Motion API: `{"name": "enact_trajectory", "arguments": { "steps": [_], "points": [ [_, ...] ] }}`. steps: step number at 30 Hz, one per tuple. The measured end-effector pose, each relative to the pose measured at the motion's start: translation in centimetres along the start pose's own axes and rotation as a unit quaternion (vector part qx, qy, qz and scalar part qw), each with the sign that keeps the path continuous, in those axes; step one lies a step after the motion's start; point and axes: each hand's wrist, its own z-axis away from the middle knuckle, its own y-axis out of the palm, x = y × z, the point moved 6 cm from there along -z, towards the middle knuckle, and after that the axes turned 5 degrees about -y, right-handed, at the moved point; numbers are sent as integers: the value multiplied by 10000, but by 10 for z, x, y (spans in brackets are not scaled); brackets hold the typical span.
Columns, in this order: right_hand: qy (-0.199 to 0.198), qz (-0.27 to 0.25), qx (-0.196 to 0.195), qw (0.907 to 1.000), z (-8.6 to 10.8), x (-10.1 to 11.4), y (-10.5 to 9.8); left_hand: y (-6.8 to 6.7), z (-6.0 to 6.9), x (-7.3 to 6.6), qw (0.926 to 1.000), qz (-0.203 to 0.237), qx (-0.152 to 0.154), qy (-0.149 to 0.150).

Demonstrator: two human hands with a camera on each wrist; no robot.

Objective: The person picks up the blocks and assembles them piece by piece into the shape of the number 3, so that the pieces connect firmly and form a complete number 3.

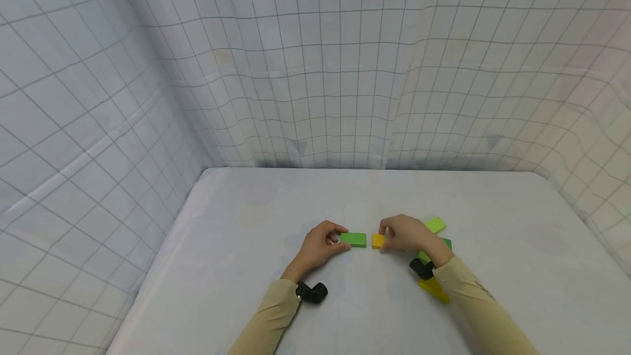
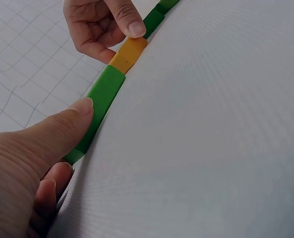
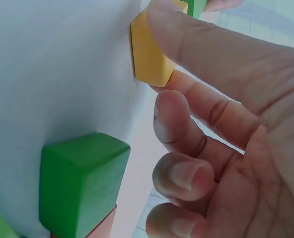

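A flat green block point(image 1: 353, 240) lies on the white table, pinched at its left end between the thumb and fingers of my left hand point(image 1: 319, 248). Just to its right is a yellow-orange block point(image 1: 378, 241), which my right hand point(image 1: 405, 233) pinches between thumb and index finger. In the head view a narrow gap separates the two blocks. The right wrist view shows the yellow-orange block point(image 3: 149, 52) between thumb and index finger, the other fingers curled beneath. The far side of the green block point(image 2: 103, 96) is hidden in the left wrist view.
By my right wrist lie several more blocks: a light green one point(image 1: 436, 224), a dark green one point(image 3: 85, 181) and a long yellow one point(image 1: 434, 291), partly covered by the arm. A grid-patterned white curtain point(image 1: 315, 70) hangs behind the table point(image 1: 236, 223).
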Motion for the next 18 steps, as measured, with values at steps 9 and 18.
{"name": "enact_trajectory", "arguments": {
  "steps": [9,18],
  "points": [
    [18,56,-1,10000,-8,2,0,-3,-3,4,10000,-5,-12,65],
    [-5,21,-37,10000,-14,5,0,-5,-9,8,10000,-38,52,21]
  ]
}}
